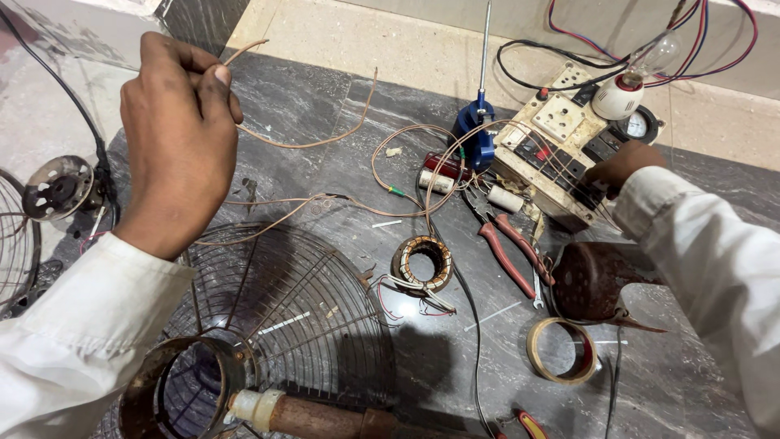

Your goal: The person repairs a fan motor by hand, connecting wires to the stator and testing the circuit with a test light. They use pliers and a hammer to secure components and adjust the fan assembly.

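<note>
While the left hand (175, 138) pinches copper wire (317, 142), the right hand (621, 167) presses fingertips on the switchboard (552, 154).

Bare surface (317, 106) lies open behind the left hand (175, 138), crossed only by the thin copper wire (325, 142) it pinches. Between the hands, the coil (422, 262), pliers (508, 248) and loops of wire crowd the middle. The fan guard (301, 309) fills the near left. The right hand (617, 167) rests on the switchboard (556, 150), hemmed by the bulb (630, 81), screwdriver (481, 97) and the brown motor cover (593, 280). A clear strip runs between coil and tape ring (561, 349).
</note>
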